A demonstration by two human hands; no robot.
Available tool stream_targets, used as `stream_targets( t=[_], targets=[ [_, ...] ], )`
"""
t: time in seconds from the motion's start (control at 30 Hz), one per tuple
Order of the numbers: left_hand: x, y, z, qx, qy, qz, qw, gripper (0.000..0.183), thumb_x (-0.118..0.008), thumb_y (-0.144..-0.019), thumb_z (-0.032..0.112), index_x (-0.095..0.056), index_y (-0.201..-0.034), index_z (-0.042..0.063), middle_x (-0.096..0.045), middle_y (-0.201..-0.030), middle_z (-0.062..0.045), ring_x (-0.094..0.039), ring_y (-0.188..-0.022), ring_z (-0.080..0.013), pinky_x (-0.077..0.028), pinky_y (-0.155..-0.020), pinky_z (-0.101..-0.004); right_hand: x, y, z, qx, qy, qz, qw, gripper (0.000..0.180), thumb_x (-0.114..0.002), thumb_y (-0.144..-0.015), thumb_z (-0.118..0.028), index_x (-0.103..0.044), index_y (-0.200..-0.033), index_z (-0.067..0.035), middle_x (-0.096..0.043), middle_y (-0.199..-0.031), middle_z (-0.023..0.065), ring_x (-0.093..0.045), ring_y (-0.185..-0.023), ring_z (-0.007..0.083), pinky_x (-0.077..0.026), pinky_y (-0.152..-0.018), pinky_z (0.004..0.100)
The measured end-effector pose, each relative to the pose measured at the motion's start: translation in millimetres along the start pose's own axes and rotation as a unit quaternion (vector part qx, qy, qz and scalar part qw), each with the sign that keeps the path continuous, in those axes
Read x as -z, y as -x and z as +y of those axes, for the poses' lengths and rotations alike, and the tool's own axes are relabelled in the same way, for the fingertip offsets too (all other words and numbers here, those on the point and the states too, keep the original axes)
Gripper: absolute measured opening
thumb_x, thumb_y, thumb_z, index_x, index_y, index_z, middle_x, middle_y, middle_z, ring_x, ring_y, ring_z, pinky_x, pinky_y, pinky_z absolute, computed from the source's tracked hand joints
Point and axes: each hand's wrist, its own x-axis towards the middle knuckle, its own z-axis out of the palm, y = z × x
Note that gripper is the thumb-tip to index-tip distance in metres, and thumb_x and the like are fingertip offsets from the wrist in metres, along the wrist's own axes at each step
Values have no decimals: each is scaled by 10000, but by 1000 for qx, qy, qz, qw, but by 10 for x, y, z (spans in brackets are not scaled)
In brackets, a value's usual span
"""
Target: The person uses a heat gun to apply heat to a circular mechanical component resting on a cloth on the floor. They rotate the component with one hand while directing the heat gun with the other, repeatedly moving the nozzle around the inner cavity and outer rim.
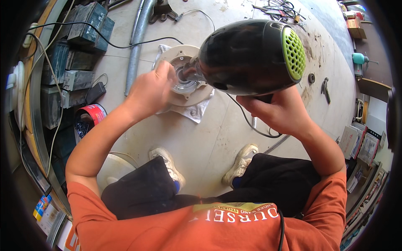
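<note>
A black hair dryer (245,58) with a green perforated rear grille (294,53) is gripped by its handle in my right hand (274,108). Its clear nozzle (194,69) points left at the middle of a round beige housing (196,98), which has a metallic inner ring and screw holes. The housing rests on a white cloth (193,114) and is partly hidden by the dryer. My left hand (150,88) is over the housing's left side, blurred, with fingers curled. Whether it touches the housing or holds anything is unclear.
Metal pipes (138,47) lie on the floor beyond my left hand. Batteries (88,23) are stacked at left, near a red tub (91,116). Scissors and other hand tools (282,9) lie at top right. The dryer's cord (240,109) loops below it. Shelves line the right.
</note>
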Motion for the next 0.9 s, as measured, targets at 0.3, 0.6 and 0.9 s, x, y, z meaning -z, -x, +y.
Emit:
stream_targets(
  t=[0.3,0.6,0.9],
  targets=[
    [-32,4,-9,-8,-16,2,1000,140,-575,-910,-14,-491,-1017,22,-695,-904,-127,-691,-826,-336,-536,-704,-403,21,30,15,5,-9,7,1000,225,-713,-785,-70,-703,-1007,-36,-720,-924,108,-682,-857,242,-528,-809,349],
    [-34,-30,-32,-16,-42,37,998,131,-590,-910,-11,-500,-999,21,-695,-874,-120,-692,-780,-320,-531,-665,-389,21,32,38,13,4,7,1000,205,-713,-787,-88,-706,-985,-34,-725,-886,111,-690,-826,246,-533,-785,345],
    [-10,-25,-40,-24,-30,52,998,129,-594,-906,-9,-514,-1001,25,-699,-871,-128,-698,-778,-323,-534,-661,-384,-11,17,45,22,4,9,1000,189,-716,-787,-100,-712,-966,-37,-726,-885,109,-691,-825,257,-534,-783,352]
  ],
)
